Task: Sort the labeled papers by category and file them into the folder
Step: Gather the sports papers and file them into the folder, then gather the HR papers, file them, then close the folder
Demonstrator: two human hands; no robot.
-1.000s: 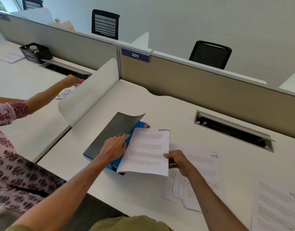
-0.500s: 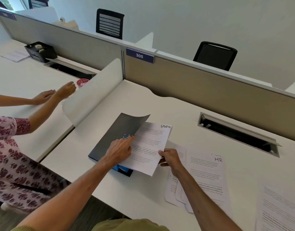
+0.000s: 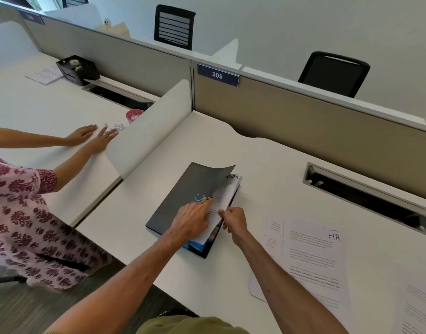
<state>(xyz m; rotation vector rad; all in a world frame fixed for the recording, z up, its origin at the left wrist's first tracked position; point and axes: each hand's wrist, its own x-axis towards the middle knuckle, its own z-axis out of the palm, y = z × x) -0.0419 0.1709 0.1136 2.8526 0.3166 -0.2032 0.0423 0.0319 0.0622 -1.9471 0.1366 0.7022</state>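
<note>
Folder [image 3: 169,214] lies near the desk's [image 3: 267,162] front edge, with the SPORTS paper [image 3: 227,192] half under its cover [image 3: 197,180]. Left hand [image 3: 191,221] presses straight fingers on the cover's edge; right hand [image 3: 234,221] pinches the paper. HR papers [image 3: 313,256] lie well apart, rightward.

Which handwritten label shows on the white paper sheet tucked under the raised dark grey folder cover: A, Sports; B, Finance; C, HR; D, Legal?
A: the white paper sheet under the raised dark grey folder cover reads SPORTS at its top corner, while the sheet marked HR lies apart on the white desk to the right.
</note>
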